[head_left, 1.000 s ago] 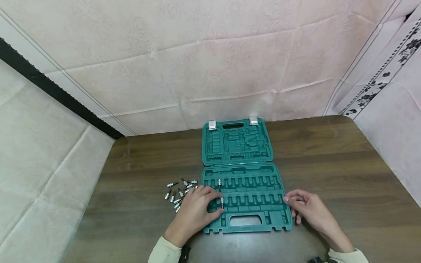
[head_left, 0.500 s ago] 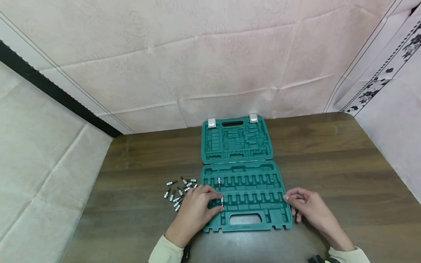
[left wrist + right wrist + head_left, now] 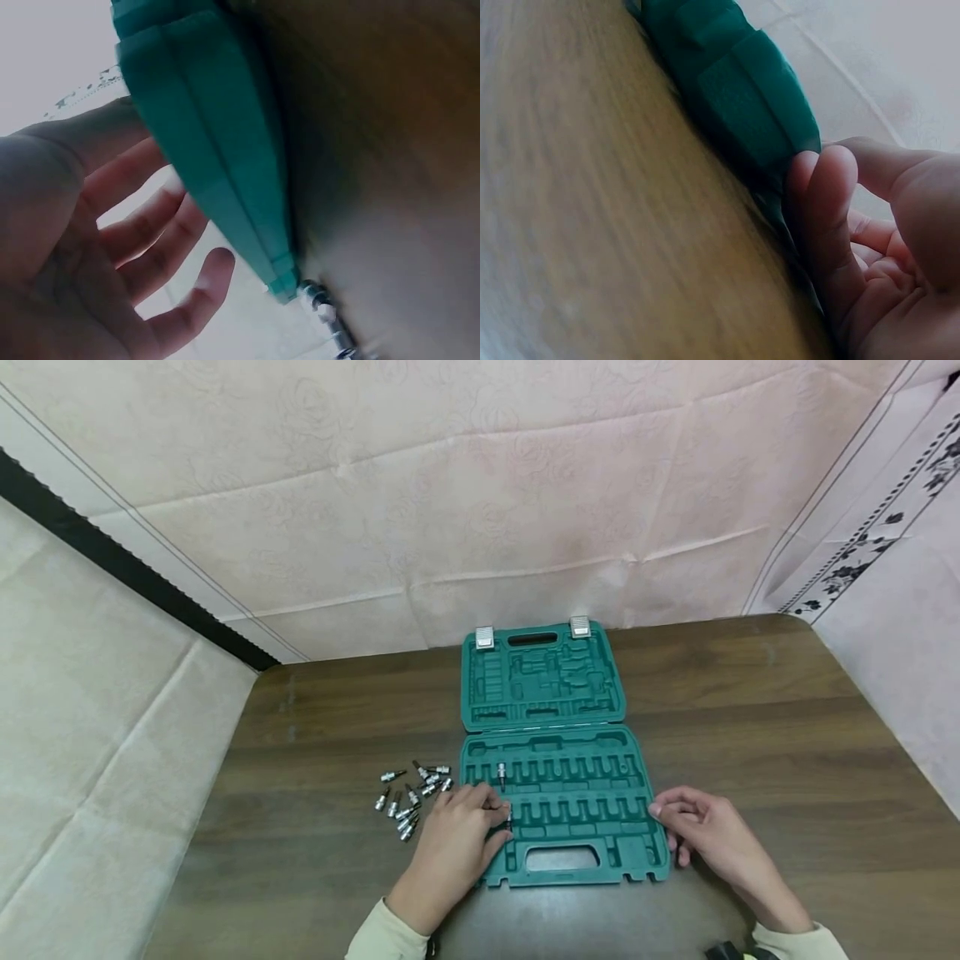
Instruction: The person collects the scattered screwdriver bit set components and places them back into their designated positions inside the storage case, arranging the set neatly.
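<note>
A green tool case (image 3: 577, 814) lies unfolded on the table, its lower half full of moulded slots. My left hand (image 3: 453, 835) reaches over the lower half from the left. Thumb and index finger pinch a small silver-and-dark bit socket (image 3: 509, 820) at the lower slot row, mostly hidden by the fingertips. Another bit socket (image 3: 502, 774) sits upright in the row above. My right hand (image 3: 705, 831) holds the case's right edge between thumb and fingers, and the right wrist view shows fingertips against the case's side wall (image 3: 754, 105).
Several loose bit sockets (image 3: 408, 818) lie in a heap left of the case. The case's lid (image 3: 543, 681), with two metal latches, lies back near the table's far edge. A dark object (image 3: 723, 950) shows at the bottom by the right sleeve.
The left hand has shifted slightly right, its fingers now closer together and covering more of the pinched bit socket. The right hand stays at the case's edge.
</note>
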Motion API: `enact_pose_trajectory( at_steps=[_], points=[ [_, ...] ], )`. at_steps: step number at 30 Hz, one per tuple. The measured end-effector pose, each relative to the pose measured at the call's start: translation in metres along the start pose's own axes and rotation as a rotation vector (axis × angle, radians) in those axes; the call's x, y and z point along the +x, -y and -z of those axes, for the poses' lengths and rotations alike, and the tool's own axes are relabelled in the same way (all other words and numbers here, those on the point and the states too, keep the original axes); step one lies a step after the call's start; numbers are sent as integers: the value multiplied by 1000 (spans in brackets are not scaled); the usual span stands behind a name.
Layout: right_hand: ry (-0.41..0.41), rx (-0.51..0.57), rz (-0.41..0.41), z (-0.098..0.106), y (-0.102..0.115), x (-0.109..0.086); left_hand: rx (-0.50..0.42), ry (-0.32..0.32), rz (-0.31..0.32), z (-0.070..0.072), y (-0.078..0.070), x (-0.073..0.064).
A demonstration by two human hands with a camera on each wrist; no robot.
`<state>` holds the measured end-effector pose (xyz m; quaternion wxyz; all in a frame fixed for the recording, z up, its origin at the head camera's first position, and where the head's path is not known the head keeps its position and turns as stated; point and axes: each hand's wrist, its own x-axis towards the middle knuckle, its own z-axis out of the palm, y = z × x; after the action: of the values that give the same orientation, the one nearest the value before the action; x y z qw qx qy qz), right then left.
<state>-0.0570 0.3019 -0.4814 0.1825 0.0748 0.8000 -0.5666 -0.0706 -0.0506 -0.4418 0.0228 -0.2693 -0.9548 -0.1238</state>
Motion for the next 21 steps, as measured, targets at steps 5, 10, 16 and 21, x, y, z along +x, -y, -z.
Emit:
enact_pose_trajectory(
  at_steps=[5, 10, 16, 21],
  points=[
    [-4, 5, 14, 0, -3, -2, -48, -70, 37, -4, -1, 1],
    [-8, 1, 11, -2, -4, -2, -78, -77, 43, -4, 1, 0],
    [-15, 6, 41, -4, -3, -1, -127, -43, 38, -3, 5, -1],
    [-38, 6, 55, -4, -1, -2, -164, -2, 41, -2, 7, 0]
  ],
)
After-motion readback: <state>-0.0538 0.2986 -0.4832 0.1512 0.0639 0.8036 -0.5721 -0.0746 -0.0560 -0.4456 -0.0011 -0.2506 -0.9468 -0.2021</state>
